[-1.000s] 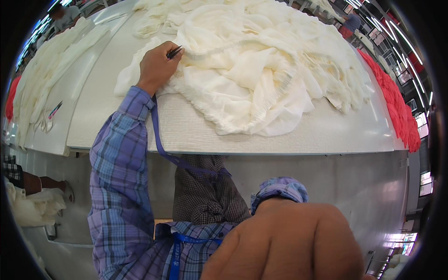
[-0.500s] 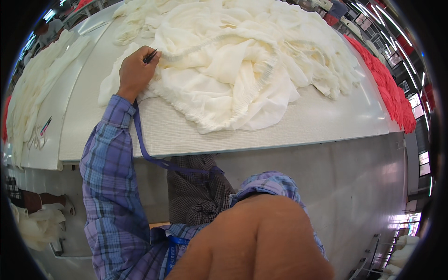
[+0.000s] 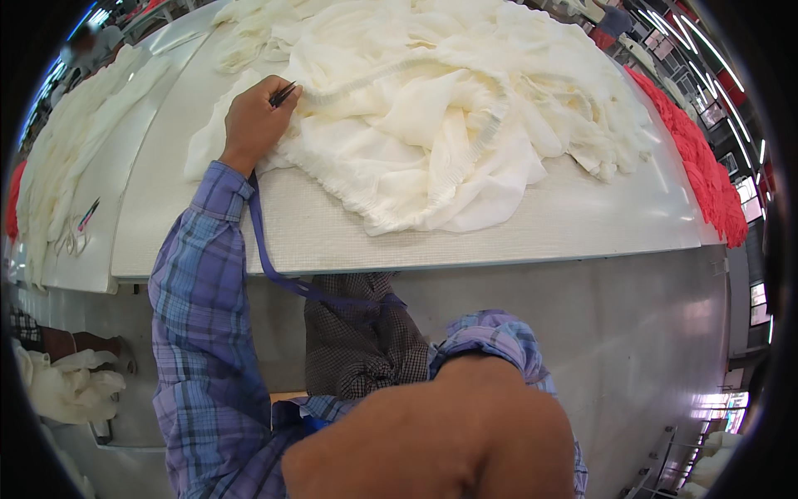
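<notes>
Left hand (image 3: 253, 125) fingers pinched on a small dark tool (image 3: 283, 94) at cream fabric pile's (image 3: 432, 116) left edge; tabletop's (image 3: 515, 229) near edge bare; right hand's fingers can't tell.

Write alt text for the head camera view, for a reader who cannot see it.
A person's left hand holds a small dark tool against a heap of cream gathered fabric on a white table. The right forearm fills the lower foreground, its hand out of sight. Red fabric lies along the table's right edge.
</notes>
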